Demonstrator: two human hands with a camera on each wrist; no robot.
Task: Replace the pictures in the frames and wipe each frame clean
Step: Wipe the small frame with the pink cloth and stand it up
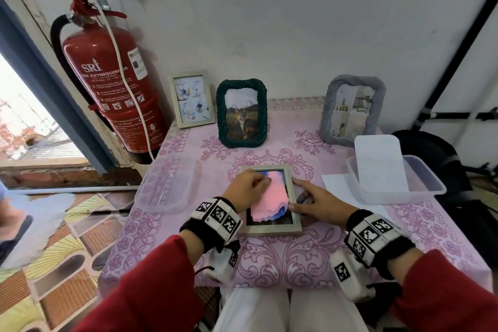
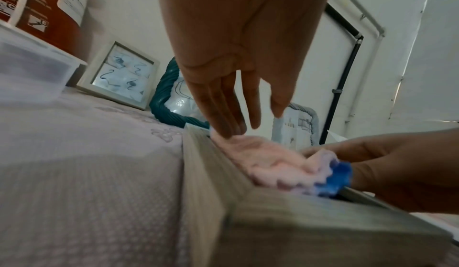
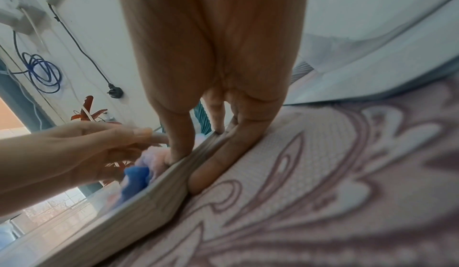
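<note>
A pale wooden frame (image 1: 272,228) lies flat on the pink patterned tablecloth (image 1: 283,259) in front of me. A pink and blue cloth (image 1: 269,198) is spread over its glass. My left hand (image 1: 254,182) presses straight fingertips (image 2: 229,132) onto the cloth at the frame's far left corner. My right hand (image 1: 310,202) pinches the frame's right rail, thumb (image 3: 180,149) on top and a finger (image 3: 213,165) along the outer side. At the back stand a white frame (image 1: 192,98), a dark green frame (image 1: 242,113) and a grey frame (image 1: 351,109).
One clear plastic tub (image 1: 167,186) sits at the left of the table. Another (image 1: 423,183) at the right holds a white sheet (image 1: 380,162), with more paper (image 1: 336,188) beside it. A red fire extinguisher (image 1: 113,83) hangs by the table's far left corner.
</note>
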